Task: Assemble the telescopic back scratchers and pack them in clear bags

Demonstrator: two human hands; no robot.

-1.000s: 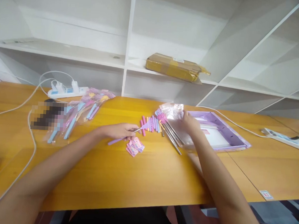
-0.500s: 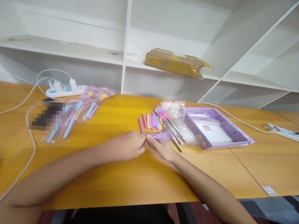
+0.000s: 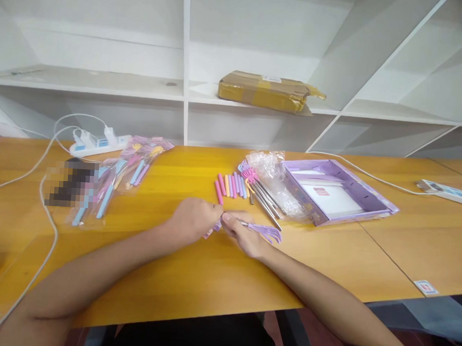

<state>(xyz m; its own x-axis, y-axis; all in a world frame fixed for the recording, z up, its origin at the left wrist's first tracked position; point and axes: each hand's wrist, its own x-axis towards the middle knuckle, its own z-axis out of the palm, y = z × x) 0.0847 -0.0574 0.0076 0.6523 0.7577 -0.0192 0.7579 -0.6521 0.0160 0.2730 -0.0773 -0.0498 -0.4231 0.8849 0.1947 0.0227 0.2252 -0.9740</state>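
Note:
A back scratcher with a purple claw head [image 3: 266,231] and a thin metal neck is in my right hand [image 3: 246,236], its head pointing right. My left hand [image 3: 197,218] is closed and meets the right one at the fingertips. Below its fingers shows a pink-and-purple piece [image 3: 212,229], mostly hidden, whose kind I cannot make out. Just beyond my hands lies a row of short coloured handles [image 3: 232,185] in pink, orange, purple and blue. Beside them, several metal-shafted back scratchers [image 3: 266,198] with pink and blue claw heads lie side by side.
Crumpled clear plastic [image 3: 272,170] lies against a purple open box [image 3: 330,221]. At left are bagged back scratchers [image 3: 106,191], a power strip [image 3: 99,146] and a loose white cable [image 3: 51,230]. Another power strip [image 3: 452,194] sits at right. A taped carton [image 3: 263,91] rests on the shelf.
The purple claw head now sticks out farther right of my right hand, baring its metal neck. Both hands are slightly lower, and the pink-and-purple piece has come into sight under the left.

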